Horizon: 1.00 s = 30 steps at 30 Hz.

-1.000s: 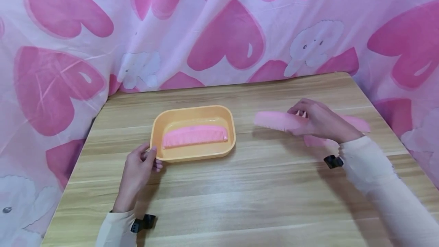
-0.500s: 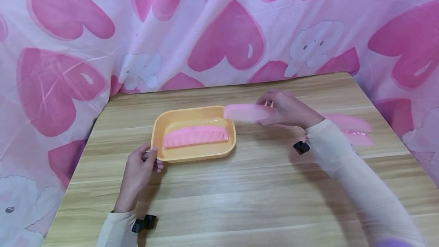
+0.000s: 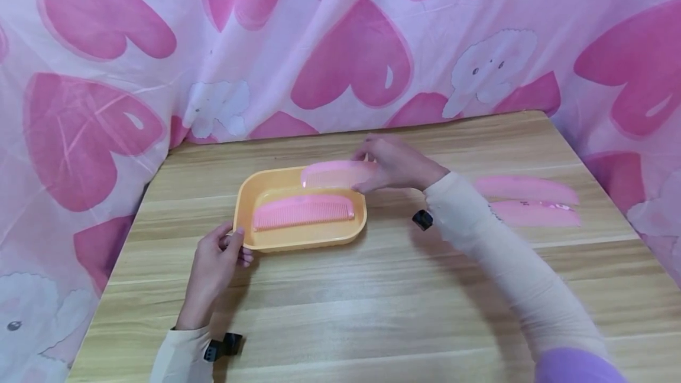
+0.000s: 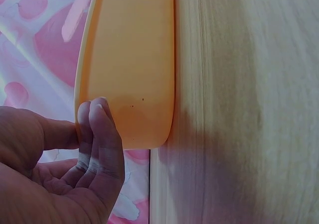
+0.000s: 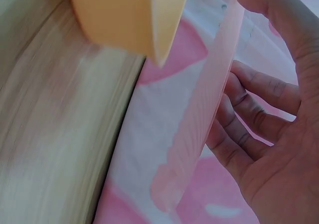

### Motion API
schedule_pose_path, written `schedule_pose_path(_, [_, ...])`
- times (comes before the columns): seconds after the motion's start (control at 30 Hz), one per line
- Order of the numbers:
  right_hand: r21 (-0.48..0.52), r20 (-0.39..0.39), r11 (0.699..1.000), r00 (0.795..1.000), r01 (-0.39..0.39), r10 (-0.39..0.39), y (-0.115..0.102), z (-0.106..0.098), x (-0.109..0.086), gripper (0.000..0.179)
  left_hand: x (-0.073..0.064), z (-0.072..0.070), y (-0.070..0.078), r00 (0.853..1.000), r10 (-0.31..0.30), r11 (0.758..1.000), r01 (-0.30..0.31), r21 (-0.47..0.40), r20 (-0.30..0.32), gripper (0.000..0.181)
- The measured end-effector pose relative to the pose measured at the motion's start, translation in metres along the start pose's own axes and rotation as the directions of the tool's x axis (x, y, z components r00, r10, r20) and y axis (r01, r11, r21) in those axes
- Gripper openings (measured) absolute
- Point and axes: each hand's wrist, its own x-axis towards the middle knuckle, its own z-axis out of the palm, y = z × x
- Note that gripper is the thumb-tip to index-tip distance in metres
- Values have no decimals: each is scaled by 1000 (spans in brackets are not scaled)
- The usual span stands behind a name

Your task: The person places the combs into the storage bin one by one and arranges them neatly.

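Observation:
A yellow-orange plastic tray [image 3: 298, 244] stands on the table with one pink comb [image 3: 303, 211] lying inside it. At the tray's near left corner my left hand [image 3: 215, 262] pinches the rim, thumb on top; the left wrist view shows its fingers [image 4: 102, 134] against the outer wall. My right hand [image 3: 396, 164] holds a second pink comb [image 3: 335, 174] by its right end, over the tray's far right part. Seen from the right wrist, this comb [image 5: 204, 99] sits between the thumb and the fingers, above the table's level.
Two more pink combs, a far one [image 3: 527, 187] and a near one [image 3: 537, 214], lie side by side on the right of the wooden table [image 3: 340, 318]. A pink heart-patterned cloth [image 3: 351, 58] hangs behind the table and along its sides.
My right hand has carried its comb leftward from near the combs on the right to over the tray. The left hand and the tray have stayed in place.

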Motion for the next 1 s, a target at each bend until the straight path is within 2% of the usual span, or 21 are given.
schedule_pose_path(0.37, [-15,87,1000,996,20,-19,-28,28,38,54,0,-2,1,1000,0,1000,1,-14,5,46])
schedule_pose_path(0.63, [-18,156,1000,988,-14,17,-41,45,52,58,0,-1,2,1000,21,1000,-21,-12,11,46])
schedule_pose_path(0.73, [-35,170,999,985,0,6,-44,52,58,52,0,-1,2,1000,28,1000,-28,-14,12,46])
schedule_pose_path(0.87, [-46,181,999,983,18,-9,-45,63,63,45,0,-1,2,1000,17,1000,-17,-18,14,47])
schedule_pose_path(1.0, [-60,208,998,978,13,0,-46,73,66,46,1,-1,1,1000,4,1000,-4,-16,12,46])
